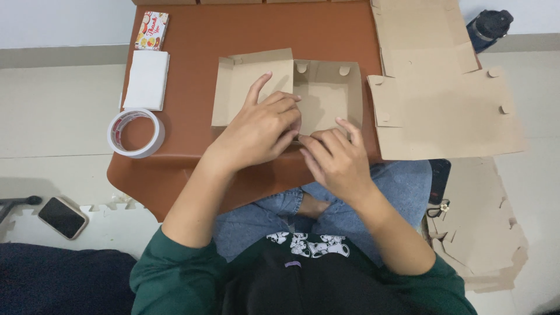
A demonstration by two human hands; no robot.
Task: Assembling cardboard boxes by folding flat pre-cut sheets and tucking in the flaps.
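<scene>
A brown cardboard box (pixel 326 96), partly folded with its lid flap open to the left, lies on the brown table (pixel 192 64). My left hand (pixel 259 128) rests on the box's left flap and near wall, its fingers curled over the near edge. Beside it, my right hand (pixel 335 160) pinches the box's near wall at the front. Both hands meet at that near wall.
A stack of flat cardboard box blanks (pixel 443 93) lies at the table's right. At the left sit a roll of tape (pixel 136 133), a white pad (pixel 147 80) and a small colourful card (pixel 152 30). A phone (pixel 62 217) and more flat cardboard (pixel 484 227) lie on the floor. A dark bottle (pixel 489 26) stands at the far right.
</scene>
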